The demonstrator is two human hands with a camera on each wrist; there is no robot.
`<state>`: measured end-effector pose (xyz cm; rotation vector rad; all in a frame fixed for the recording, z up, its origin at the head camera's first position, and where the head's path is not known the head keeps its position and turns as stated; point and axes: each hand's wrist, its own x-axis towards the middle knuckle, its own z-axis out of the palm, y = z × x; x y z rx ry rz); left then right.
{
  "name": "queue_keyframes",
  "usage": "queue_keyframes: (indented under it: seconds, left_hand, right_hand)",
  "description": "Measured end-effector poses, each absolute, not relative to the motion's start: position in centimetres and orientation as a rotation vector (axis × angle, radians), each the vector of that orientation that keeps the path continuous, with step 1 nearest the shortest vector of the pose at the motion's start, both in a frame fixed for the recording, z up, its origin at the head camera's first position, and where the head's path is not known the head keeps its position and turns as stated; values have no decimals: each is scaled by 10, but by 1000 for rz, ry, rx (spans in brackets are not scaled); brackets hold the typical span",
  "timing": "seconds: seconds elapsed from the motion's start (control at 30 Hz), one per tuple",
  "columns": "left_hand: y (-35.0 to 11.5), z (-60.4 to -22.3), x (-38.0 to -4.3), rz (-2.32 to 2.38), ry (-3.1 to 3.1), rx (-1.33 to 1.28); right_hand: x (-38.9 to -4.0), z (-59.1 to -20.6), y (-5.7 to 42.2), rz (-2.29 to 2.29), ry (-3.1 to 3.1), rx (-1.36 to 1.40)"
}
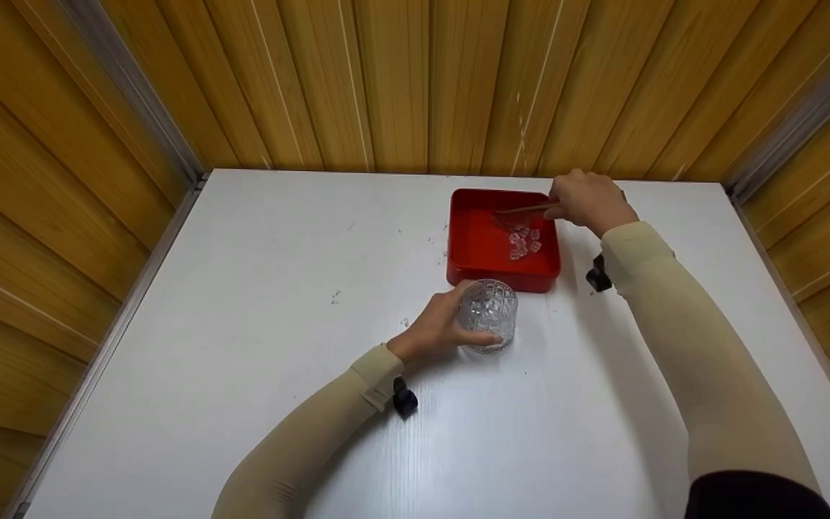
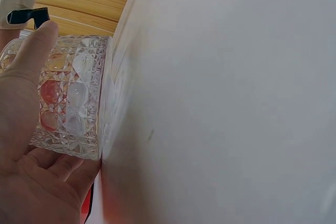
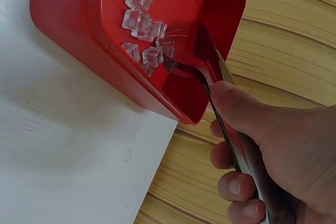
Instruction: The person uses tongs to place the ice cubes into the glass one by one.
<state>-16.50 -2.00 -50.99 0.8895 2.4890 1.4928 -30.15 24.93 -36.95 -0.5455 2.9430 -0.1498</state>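
Note:
My left hand (image 1: 438, 328) holds a clear cut-glass tumbler (image 1: 488, 317) on the white table, just in front of a red square box (image 1: 505, 282). In the left wrist view the thumb lies along one side of the tumbler (image 2: 76, 95) and the fingers along the other. Over the box's right rim, my right hand (image 1: 591, 200) grips metal tongs (image 3: 190, 71). Their tined end is down inside the box, among or touching several clear ice-like cubes (image 3: 137, 20). Whether a cube sits between the tips I cannot tell.
The white table (image 1: 278, 288) runs back to a wood-patterned wall (image 1: 386, 86). More such panels stand at the left and right. Small dark marks (image 1: 336, 297) spot the tabletop. A black wrist device (image 1: 405, 398) is at the left cuff, another (image 1: 599, 274) at the right.

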Motion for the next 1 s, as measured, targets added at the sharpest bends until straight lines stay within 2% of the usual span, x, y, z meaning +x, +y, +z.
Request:
queue_keyframes:
  seconds: [1.0]
  left_hand:
    - [-20, -510, -167, 1490, 2499, 926]
  right_hand:
    - [-298, -371, 251, -231, 2930, -513]
